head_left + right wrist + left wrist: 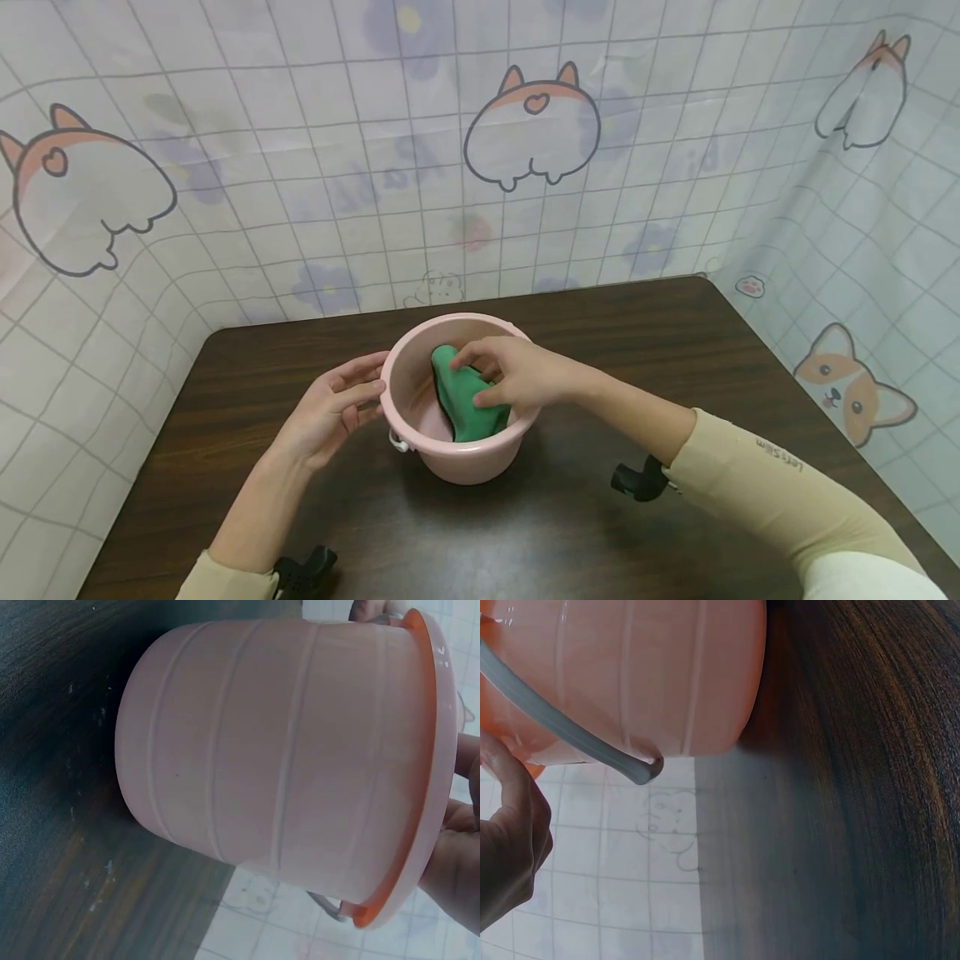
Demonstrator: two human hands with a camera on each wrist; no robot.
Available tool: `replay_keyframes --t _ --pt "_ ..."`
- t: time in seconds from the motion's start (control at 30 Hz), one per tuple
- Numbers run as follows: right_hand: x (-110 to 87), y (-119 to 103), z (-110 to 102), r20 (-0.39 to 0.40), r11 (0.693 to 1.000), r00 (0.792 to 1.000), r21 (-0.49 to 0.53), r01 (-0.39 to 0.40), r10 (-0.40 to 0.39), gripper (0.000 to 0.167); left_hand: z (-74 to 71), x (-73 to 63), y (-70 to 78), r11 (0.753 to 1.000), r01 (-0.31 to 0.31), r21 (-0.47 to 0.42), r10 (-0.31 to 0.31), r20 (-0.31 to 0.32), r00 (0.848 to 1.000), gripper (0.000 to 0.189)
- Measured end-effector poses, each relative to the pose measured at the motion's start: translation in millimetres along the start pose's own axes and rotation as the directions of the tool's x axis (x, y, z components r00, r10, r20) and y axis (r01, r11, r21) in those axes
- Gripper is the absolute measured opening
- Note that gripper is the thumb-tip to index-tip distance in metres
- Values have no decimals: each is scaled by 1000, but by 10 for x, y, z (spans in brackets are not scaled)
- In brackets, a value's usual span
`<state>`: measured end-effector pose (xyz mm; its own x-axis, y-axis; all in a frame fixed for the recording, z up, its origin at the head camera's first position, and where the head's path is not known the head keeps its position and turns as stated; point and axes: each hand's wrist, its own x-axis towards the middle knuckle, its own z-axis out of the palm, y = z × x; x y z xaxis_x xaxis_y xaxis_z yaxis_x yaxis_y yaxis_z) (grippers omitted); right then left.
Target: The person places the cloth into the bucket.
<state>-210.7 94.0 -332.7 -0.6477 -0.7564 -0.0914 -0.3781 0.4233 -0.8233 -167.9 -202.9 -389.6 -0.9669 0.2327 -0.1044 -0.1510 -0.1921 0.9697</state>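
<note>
A pink bucket (468, 467) stands upright on the dark wooden table. Inside it lies a soft green item with a dark edge (468, 412), folded and leaning against the wall; its exact kind does not show. My right hand (517, 371) reaches in over the right rim and grips this green item, thumb and forefinger spread across it. At the left rim my left hand (337, 404) touches the bucket from outside with thumb and fingertips. Below that hand, the grey handle (570, 735) hangs against the bucket's side in the left wrist view.
The brown table (225, 467) ends at a wall covering (360, 167) with a grid and cartoon dogs, which also runs along both sides. Black wrist mounts (641, 481) sit at both sleeves. The bucket's base rests near the table's middle.
</note>
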Motion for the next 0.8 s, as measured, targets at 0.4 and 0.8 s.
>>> replay_keyframes --t 0.4,0.8 --pt "-28 -31 -5 -42 987 998 -152 44 -51 44 -14 -7 -9 1000 -2 3 2 -11 1000 52" --pt "-326 93 -190 -200 996 977 15 84 -79 44 -100 -45 -44 998 -31 -60 29 -30 999 38"
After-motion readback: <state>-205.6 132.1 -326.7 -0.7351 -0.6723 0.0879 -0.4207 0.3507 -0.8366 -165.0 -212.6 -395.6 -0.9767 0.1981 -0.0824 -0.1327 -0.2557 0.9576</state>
